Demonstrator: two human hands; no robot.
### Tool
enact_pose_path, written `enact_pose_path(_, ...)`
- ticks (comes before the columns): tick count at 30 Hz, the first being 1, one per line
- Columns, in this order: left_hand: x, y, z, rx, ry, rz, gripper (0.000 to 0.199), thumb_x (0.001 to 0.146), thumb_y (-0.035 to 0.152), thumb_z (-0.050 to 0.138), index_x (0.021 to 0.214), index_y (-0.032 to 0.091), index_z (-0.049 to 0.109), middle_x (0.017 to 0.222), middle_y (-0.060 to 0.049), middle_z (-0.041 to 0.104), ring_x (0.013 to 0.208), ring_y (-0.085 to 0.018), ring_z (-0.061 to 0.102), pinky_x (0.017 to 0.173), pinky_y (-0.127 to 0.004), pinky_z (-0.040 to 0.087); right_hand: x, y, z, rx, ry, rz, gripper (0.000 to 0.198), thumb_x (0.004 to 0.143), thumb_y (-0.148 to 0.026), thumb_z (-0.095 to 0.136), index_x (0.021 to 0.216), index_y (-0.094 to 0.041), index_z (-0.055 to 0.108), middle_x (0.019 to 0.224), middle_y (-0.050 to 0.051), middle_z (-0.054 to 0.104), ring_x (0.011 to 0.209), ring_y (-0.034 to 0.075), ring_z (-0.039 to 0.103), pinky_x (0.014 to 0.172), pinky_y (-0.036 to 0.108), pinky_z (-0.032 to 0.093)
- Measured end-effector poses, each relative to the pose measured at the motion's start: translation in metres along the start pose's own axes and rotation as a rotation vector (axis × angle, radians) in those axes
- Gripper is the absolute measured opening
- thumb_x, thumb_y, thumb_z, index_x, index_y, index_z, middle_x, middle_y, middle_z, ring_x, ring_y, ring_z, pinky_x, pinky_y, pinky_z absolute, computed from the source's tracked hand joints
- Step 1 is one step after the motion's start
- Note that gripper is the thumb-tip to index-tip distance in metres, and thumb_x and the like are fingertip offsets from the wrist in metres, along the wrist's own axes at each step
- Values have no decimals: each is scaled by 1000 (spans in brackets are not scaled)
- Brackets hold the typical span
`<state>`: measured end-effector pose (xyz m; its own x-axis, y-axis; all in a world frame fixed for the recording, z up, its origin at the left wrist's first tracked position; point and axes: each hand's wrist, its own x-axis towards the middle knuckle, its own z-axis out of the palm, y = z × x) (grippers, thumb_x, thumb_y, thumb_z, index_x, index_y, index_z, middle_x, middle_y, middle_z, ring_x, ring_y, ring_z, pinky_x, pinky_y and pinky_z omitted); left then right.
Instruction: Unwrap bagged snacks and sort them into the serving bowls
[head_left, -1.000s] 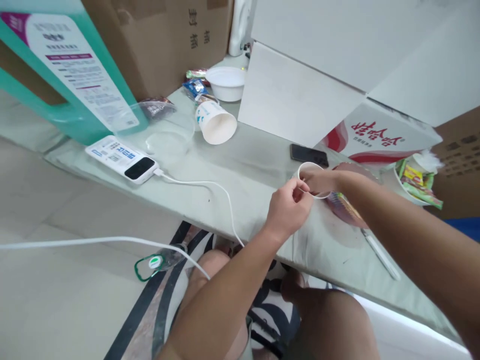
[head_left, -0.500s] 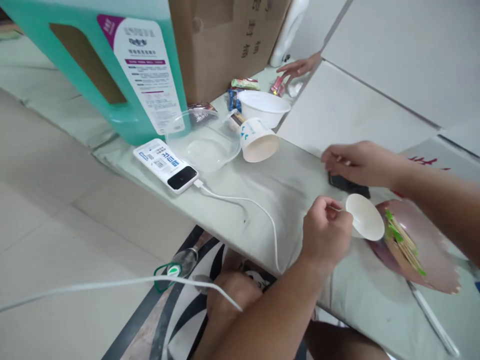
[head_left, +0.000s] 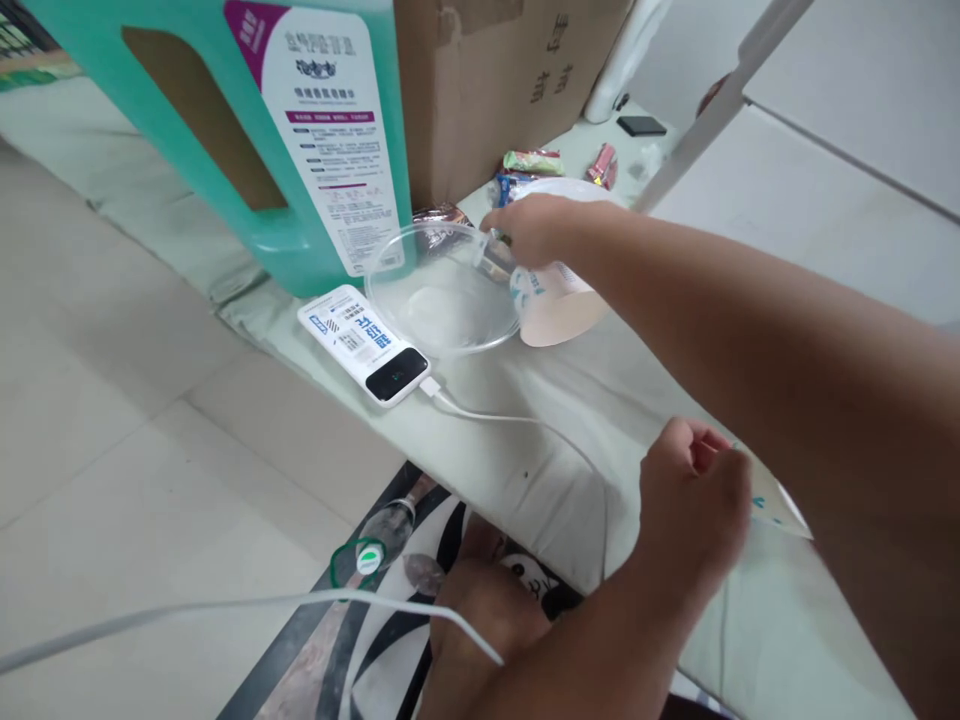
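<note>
My left hand (head_left: 694, 490) is closed on a pale paper cup (head_left: 776, 508) with blue print, partly hidden behind my right forearm. My right hand (head_left: 544, 228) reaches across to the far side, over the white bowl (head_left: 562, 187) and the rim of a clear plastic bowl (head_left: 427, 330). Its fingertips are beside a small packet (head_left: 493, 258); whether they grip it cannot be made out. A second paper cup (head_left: 562, 312) lies tipped on its side just under that wrist.
A large green jug (head_left: 300, 255) and a cardboard box (head_left: 487, 100) stand at the back left. A white power bank (head_left: 356, 335) with a cable lies near the cloth's front edge. Snack wrappers (head_left: 532, 162) and a dark flat object (head_left: 641, 126) lie farther back.
My right hand has swung left and away from me to the bowls. My left hand still holds the cup, now turned side-on. Another person's hand has withdrawn from the back, where a dark flat object shows.
</note>
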<state>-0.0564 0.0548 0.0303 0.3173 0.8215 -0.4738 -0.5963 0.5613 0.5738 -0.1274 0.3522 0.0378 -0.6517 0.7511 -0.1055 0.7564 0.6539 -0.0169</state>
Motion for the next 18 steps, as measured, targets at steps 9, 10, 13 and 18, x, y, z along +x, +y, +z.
enact_pose_path(9, 2, 7, -4, 9, 24, 30, 15, 79, 11, 57, 70, 20, 49, 65, 4, 47, 62, -11, 45, 62, -26, 34, -39, -18, -16, -173, 3, 73, 34, 79, -25, 69, 112, -28, 69, 105, 7, 73, 109, 34, 62, 97, 51, 45)
enact_pose_path(10, 2, 7, -3, 11, 26, 38, 16, 80, 11, 57, 69, 20, 49, 65, 4, 48, 63, -11, 45, 63, -26, 35, -46, -21, -18, -150, 27, 101, 31, 80, -28, 68, 111, -28, 68, 109, 8, 72, 111, 34, 61, 97, 49, 45)
enact_pose_path(13, 3, 6, -1, 24, 35, 53, 16, 81, 11, 57, 69, 20, 50, 65, 4, 48, 64, -11, 44, 64, -27, 35, -66, -24, -19, -93, 115, 168, 26, 86, -32, 62, 111, -28, 66, 118, 9, 70, 114, 33, 59, 94, 45, 46)
enact_pose_path(18, 0, 5, 5, 15, 12, 108, 19, 84, 22, 60, 69, 20, 49, 65, 4, 46, 64, -10, 42, 64, -26, 33, -83, -23, -14, -11, 100, 216, 38, 90, -21, 52, 127, -24, 57, 118, 9, 70, 108, 30, 61, 89, 40, 45)
